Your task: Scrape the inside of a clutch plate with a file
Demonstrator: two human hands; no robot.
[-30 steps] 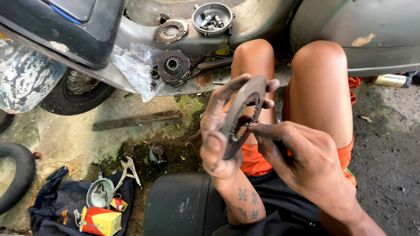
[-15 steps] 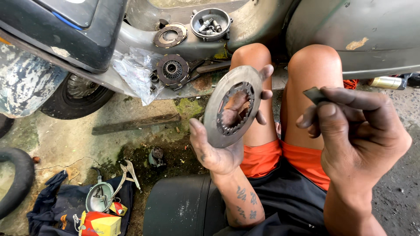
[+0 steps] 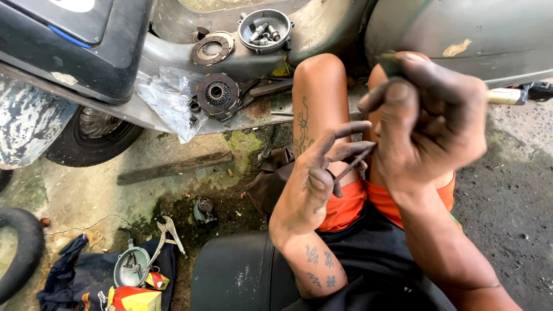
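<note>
Thin grey metal clutch disc [image 3: 351, 164], seen edge-on, dull, matt; left hand [image 3: 308, 187] and right hand [image 3: 429, 124] grease-smeared, matt; round dark metal clutch hub [image 3: 218, 94] rough, oily; round silver metal bowl [image 3: 265, 29] worn, dull sheen; clear crumpled plastic bag [image 3: 167, 101] glossy; grey painted metal scooter body [image 3: 461, 31] chipped, scuffed; black rubber tyre [image 3: 95, 135] matt; weathered wooden strip [image 3: 173, 168] rough; concrete floor [image 3: 86, 190] cracked, stained, mossy; orange cloth shorts [image 3: 351, 204] matt.
</note>
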